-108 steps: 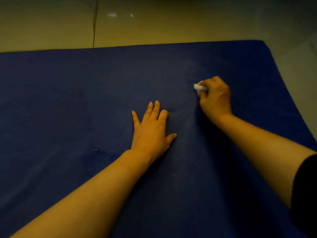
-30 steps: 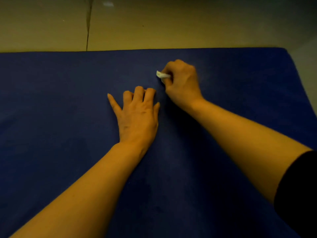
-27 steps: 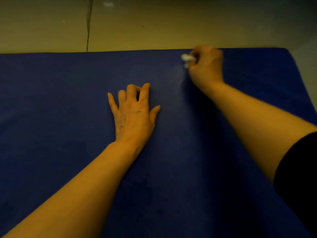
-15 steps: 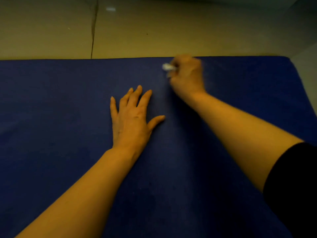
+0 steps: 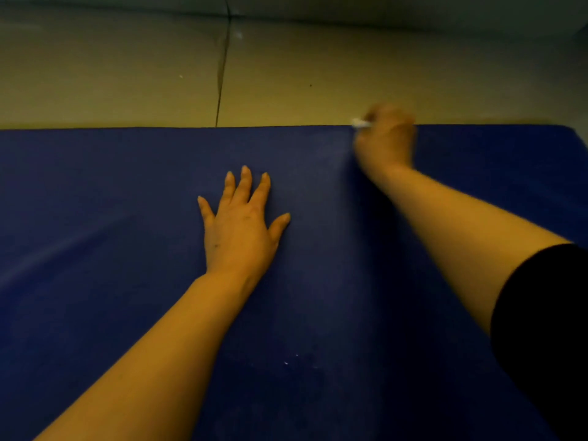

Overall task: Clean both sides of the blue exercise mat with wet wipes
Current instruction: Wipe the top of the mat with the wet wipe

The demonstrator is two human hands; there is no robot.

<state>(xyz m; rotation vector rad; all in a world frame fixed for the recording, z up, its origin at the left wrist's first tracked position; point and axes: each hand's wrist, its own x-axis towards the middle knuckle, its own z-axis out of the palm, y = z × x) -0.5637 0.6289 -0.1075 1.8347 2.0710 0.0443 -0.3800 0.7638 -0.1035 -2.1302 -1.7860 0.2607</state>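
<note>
A: Right hand [image 5: 386, 140] grip?

B: Fingers curled tight round a crumpled white wet wipe [image 5: 360, 123]; only a small tuft pokes out on the left of the fist. Hand blurred, finger detail unreadable. It sits at the far edge of the blue exercise mat [image 5: 111, 249], right of centre.

A: Left hand [image 5: 240, 229]?

B: Flat, palm down on the mat, fingers straight and slightly spread, thumb out to the right. Holds nothing. Nearer than the right hand and to its left, well apart.

A: Mat surface?

B: Dark blue, matte, fine-grained, rectangular, lying flat on a glossy beige tiled floor [image 5: 127, 74]. Few pale specks near centre. Black sleeve [image 5: 547, 329] at right.
</note>
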